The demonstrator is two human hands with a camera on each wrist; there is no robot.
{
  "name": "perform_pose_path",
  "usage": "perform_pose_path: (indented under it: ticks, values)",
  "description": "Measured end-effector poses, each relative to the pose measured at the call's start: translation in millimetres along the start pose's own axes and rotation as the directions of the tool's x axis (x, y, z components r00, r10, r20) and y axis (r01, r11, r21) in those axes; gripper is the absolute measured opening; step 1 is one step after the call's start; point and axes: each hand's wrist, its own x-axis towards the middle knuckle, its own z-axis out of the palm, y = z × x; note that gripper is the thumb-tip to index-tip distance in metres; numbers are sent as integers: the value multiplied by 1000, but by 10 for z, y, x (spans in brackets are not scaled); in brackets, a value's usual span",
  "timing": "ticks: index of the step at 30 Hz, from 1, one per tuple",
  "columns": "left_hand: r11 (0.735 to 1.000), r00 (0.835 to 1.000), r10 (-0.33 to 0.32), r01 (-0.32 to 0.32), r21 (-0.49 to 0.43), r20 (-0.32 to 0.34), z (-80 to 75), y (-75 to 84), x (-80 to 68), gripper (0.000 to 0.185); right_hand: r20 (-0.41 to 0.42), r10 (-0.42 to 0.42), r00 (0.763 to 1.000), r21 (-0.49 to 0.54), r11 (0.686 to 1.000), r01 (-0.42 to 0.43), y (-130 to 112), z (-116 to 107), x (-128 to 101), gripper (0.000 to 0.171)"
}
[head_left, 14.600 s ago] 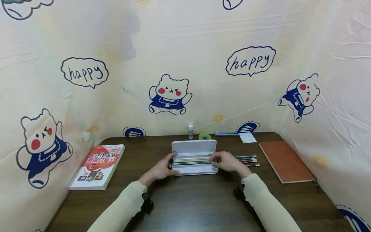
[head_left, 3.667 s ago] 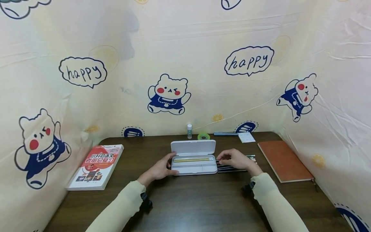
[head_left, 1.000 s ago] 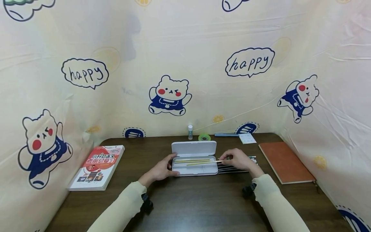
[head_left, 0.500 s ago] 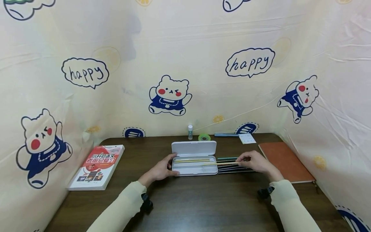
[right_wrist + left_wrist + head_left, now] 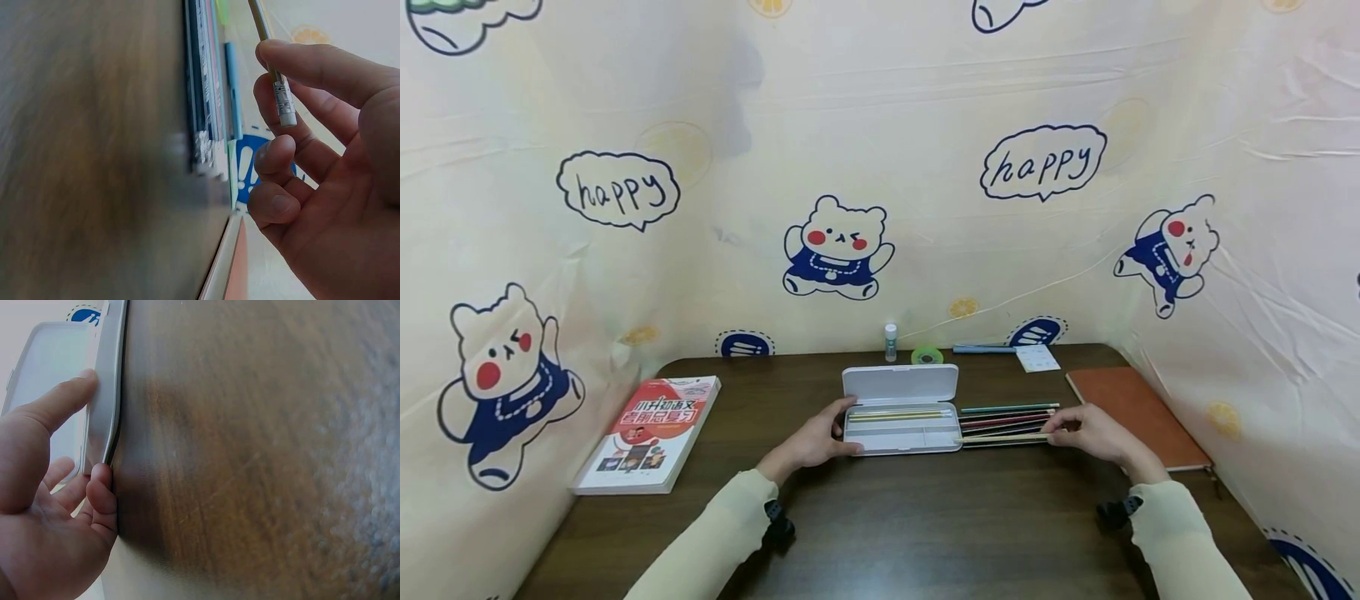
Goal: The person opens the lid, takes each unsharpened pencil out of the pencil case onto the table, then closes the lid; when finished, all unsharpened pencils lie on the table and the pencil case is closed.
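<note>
A person's right hand (image 5: 1093, 433) pinches a pencil (image 5: 1000, 437) by its eraser end, above the row of pencils (image 5: 1007, 417) on the surface beside the open pencil case (image 5: 901, 429), which the left hand (image 5: 816, 437) holds steady.

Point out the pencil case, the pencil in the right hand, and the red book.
pencil case (image 5: 900, 384): head view, on its open lid.
pencil (image 5: 1000, 437): head view, mid-shaft.
red book (image 5: 651, 429): head view, middle of cover.

We saw the open pencil case (image 5: 901, 417) in the middle of the table (image 5: 887, 533), pencils (image 5: 1007, 421) right of it, and a book (image 5: 651, 432) far left.
</note>
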Motion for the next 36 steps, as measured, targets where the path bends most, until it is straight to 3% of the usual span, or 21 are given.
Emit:
perform_pose_path:
  ticks: [11, 17, 36]
  values:
    - [1000, 1000, -2, 2, -7, -2, -2, 12, -16, 91, 35, 24, 999, 31, 999, -25, 127, -45, -96, 7]
    - [1000, 1000, -2, 2, -8, 0, -4, 14, -16, 91, 50, 34, 998, -17, 999, -33, 187, -9, -88, 4]
    - [1000, 1000, 14, -14, -8, 3, -5, -4, -13, 91, 46, 66, 997, -54, 997, -63, 153, 36, -31, 6]
